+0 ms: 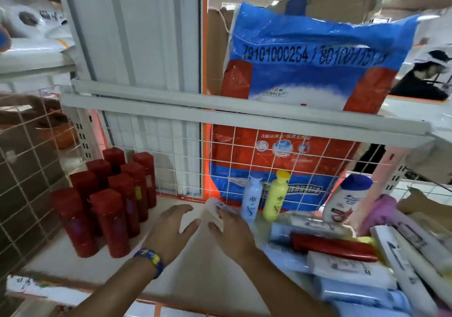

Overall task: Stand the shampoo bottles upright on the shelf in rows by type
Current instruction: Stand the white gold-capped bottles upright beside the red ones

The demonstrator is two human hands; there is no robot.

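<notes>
Roughly a third done, I judge. Left of my left hand [171, 228] the red bottles [105, 206] stand in neat rows on the shelf [195, 280]. That hand is loose, fingers spread, holding nothing. My right hand [233, 231] curls round a white bottle [215, 206], which is tilted and not yet stood up. Just beyond that hand a pale blue bottle [252, 199] and a yellow bottle [276, 196] stand upright, one of each. Further right is a blue-capped bottle [347, 199] (leaning, I think). Right of the right hand the heap of lying bottles [342, 267] is unsorted, so most rows are left to build.
</notes>
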